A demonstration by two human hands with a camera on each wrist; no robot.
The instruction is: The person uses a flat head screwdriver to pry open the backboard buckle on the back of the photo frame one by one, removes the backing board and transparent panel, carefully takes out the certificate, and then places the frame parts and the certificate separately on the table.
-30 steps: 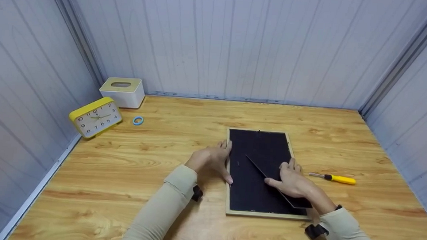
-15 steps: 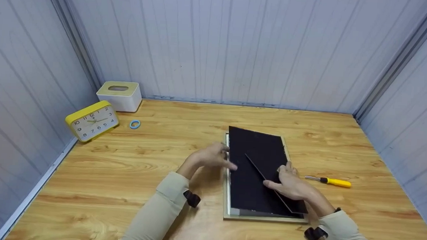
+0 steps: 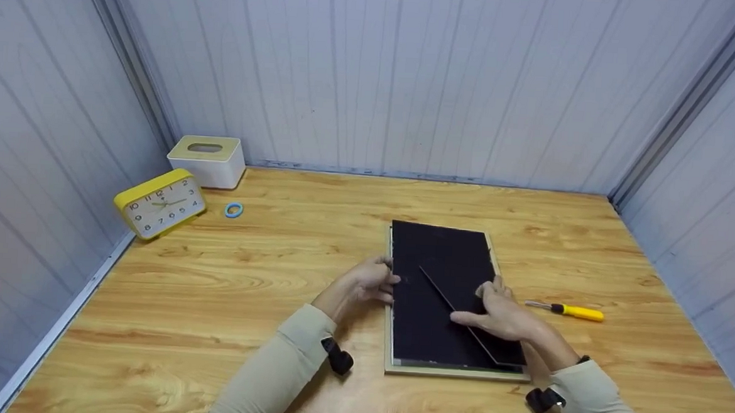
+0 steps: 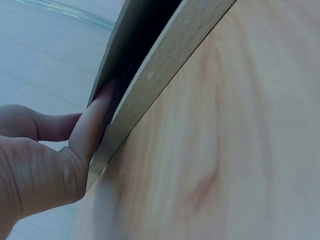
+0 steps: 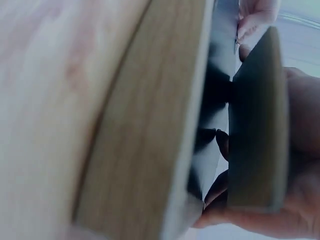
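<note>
Black backing board, left edge raised, sits over picture frame on worktop. Left hand: grip nearly closed, pinching board edge. Right hand: grip curled round stand leg. Risk: uneven lift could wedge board in frame or strain leg.

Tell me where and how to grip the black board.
Pinch the board at its left edge, from the left: that edge stands raised off the frame, leaving a gap. The right looks awkward, with the right hand and flap there.
</note>
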